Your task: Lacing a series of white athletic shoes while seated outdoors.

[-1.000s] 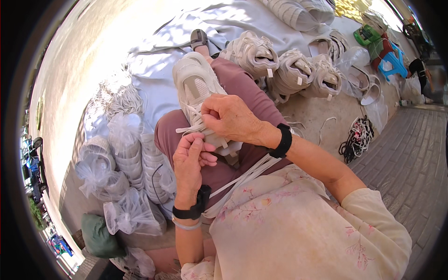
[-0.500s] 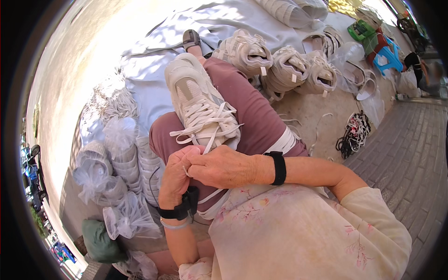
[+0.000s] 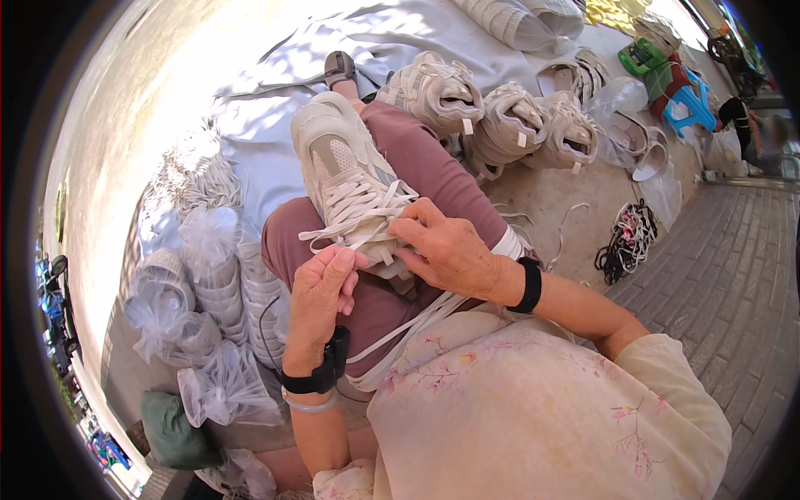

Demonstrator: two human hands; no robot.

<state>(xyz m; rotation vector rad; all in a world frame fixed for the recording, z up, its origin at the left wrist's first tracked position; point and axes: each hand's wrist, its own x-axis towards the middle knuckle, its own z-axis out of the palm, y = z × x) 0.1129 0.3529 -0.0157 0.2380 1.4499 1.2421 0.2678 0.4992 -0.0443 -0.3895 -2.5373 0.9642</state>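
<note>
A cream-and-grey sneaker point(image 3: 337, 167) lies across my lap, toe pointing away from me. White laces point(image 3: 358, 200) criss-cross its tongue, with loose loops near the ankle opening. My left hand point(image 3: 321, 287) is closed just below the opening, its thumb and finger pinching a white shoelace. On the opening's right side is my right hand point(image 3: 454, 254), fingers bent against the laces and collar; what its fingertips hold is hidden. A bundle of long white laces point(image 3: 417, 321) lies over my thigh, beneath my right wrist.
Several similar sneakers point(image 3: 504, 125) stand beyond my right knee. Bagged shoe stacks point(image 3: 221, 283) and a white lace pile point(image 3: 196, 171) are at left. Black and white laces point(image 3: 629, 237) lie on the floor at right, near a blue stool point(image 3: 692, 104) and sandals point(image 3: 650, 158).
My hands were together below the shoe; now they are apart. The right hand has moved up and right to the shoe's collar, while the left stays low with a lace.
</note>
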